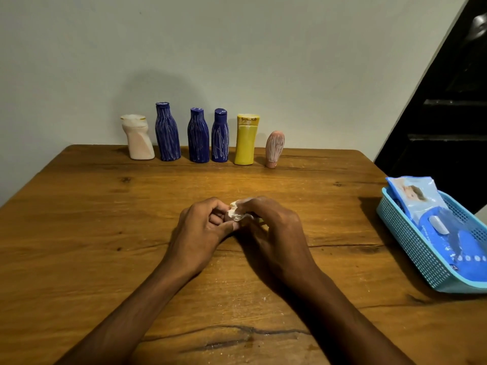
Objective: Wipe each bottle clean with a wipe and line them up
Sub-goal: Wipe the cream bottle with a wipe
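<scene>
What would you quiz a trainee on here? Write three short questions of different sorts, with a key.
1. How many bottles stand in the row by the wall?
2. True or false: the wipe pack lies in the blue basket.
3. What do both hands hold? A) yellow bottle B) crumpled wipe C) nothing

Key:
1. Six: white bottle, three blue bottles, yellow bottle, pink bottle.
2. True.
3. B: left hand and right hand pinch the wipe.

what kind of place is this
Probably a room in a home: a wooden table against a plain wall, toiletry bottles, and a basket holding a pack of wipes.
</scene>
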